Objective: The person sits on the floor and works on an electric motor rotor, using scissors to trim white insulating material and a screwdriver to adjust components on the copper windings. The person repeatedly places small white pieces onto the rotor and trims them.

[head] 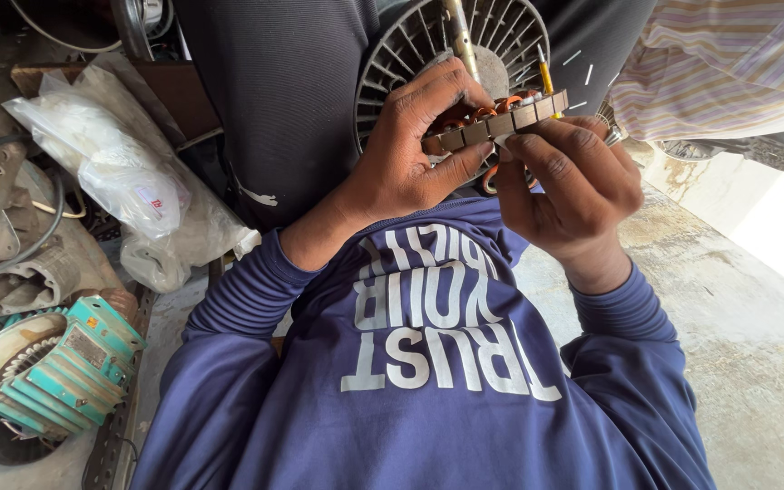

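Both hands gripped a slotted motor stator [501,122] with copper windings: left hand [415,154] pinching its nine-o'clock end, right hand [573,181] clamped at three o'clock. Winding work seemed underway; the next move probably needed a steady hold and careful fingertip work at the slots.

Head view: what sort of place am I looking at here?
Probably a small motor or fan repair workshop. Both hands, left hand and right hand, hold a stator core with copper windings above a finned motor housing. A teal electric motor lies among scrap parts on the concrete floor.
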